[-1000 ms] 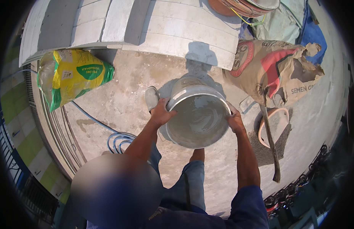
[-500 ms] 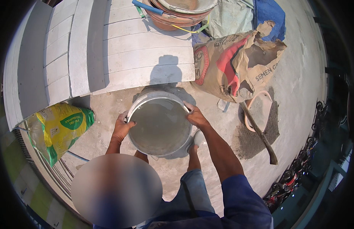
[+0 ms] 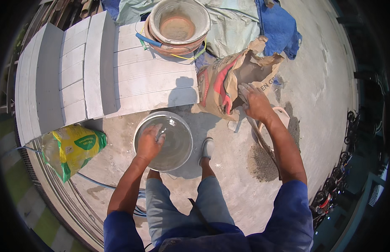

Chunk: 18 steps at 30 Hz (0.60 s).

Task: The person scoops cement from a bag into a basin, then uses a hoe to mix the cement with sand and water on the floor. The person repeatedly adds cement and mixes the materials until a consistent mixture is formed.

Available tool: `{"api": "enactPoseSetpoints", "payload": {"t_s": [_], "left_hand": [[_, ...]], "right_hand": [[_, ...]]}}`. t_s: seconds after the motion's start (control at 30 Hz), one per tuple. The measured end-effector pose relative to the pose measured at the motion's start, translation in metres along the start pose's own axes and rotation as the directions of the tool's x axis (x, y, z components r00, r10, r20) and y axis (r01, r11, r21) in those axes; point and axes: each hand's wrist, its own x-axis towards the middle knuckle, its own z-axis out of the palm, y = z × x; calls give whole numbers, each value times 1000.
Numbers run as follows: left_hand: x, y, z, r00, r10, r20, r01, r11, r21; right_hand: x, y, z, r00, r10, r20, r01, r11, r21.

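Head view: the left hand point(image 3: 149, 143) is over the bucket point(image 3: 161, 113), left of the frame's centre, with its dust-coated fingers point(image 3: 154, 129) loosely extended and a small gap between them. They point toward the upper right; whether the tips touch the grey liquid point(image 3: 177, 147) cannot be told. The bucket stands upright.

The right hand point(image 3: 254, 102), right of centre, touches the torn opening of the brown paper sack point(image 3: 215, 90). Its whitened fingers lie close together, slightly bent over the paper edge; whether they pinch it cannot be told, as the thumb is hard to make out.

The white plank structure point(image 3: 155, 82) fills the upper left, its lower edge just above the bucket's rim. A shod foot point(image 3: 207, 148) is near the bucket on the right, below a strip of shadowed floor between bucket and sack. Under the right forearm, a wooden handle point(image 3: 260, 138) and a pinkish basin point(image 3: 281, 116) crowd the space, with a dark sandy heap point(image 3: 261, 167) beside them. The yellow-green bag point(image 3: 73, 147) lies at the left, well apart from the bucket. Concrete floor point(image 3: 323, 92) spreads widest along the right of the frame.
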Motion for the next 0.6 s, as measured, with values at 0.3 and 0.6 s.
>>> {"api": "enactPoseSetpoints", "payload": {"t_s": [0.3,0.6], "left_hand": [[138,230,183,842,527,118,-527,753,393],[196,273,187,829,-37,558,-326,778,537]], "right_hand": [[11,122,31,869,58,491,192,876,-443],[-33,202,58,986,-121,110,143,966,-215]]}}
